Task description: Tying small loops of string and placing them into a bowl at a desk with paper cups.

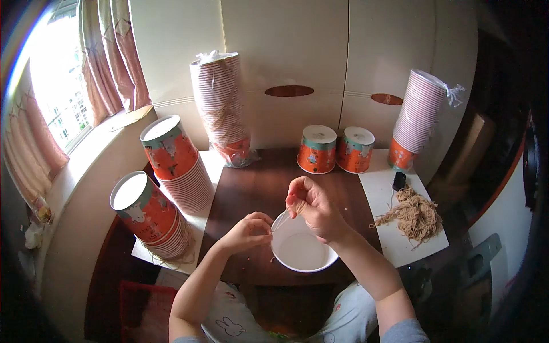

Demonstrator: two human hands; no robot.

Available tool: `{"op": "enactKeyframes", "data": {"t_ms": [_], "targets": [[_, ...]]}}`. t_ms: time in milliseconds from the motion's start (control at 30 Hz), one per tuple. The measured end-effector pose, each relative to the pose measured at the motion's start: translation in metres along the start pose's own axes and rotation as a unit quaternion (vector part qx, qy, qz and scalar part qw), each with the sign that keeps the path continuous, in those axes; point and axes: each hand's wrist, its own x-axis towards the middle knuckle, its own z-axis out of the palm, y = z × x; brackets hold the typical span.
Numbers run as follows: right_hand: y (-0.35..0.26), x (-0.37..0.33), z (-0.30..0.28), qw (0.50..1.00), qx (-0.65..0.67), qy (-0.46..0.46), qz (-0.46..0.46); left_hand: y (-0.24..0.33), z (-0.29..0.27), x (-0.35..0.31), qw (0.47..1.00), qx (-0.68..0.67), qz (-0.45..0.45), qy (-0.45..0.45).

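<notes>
A white-lined paper bucket (304,251) tilts with its mouth toward me at the near side of the dark table. At its left rim, my left hand (250,231) is closed, with thumb and fingertips on the edge. My right hand (315,210) is above the mouth, its thumb and forefinger pinching a thin string (281,219). That string runs down from the pinch to the rim beside my left fingertips. Whether it passes through a hole there is too small to tell.
Stacked buckets (183,180) and a tipped stack (154,220) stand left. A bagged stack (220,103) is behind, and another stack (417,114) stands back right. Two orange buckets (317,154) sit at the back. Tan strings (417,216) and a black object (400,181) lie on a white board right.
</notes>
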Motion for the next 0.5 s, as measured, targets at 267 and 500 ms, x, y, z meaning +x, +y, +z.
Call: {"op": "enactKeyframes", "data": {"t_ms": [267,500], "targets": [[-0.001,0.006,0.002,0.995,-0.092,-0.021,0.014,-0.001,-0.004,-0.003,0.998,0.031,0.039,-0.024],[-0.001,0.012,0.007,0.994,-0.1,-0.033,0.013,-0.001,0.0,-0.001,0.998,0.053,0.036,-0.027]]}}
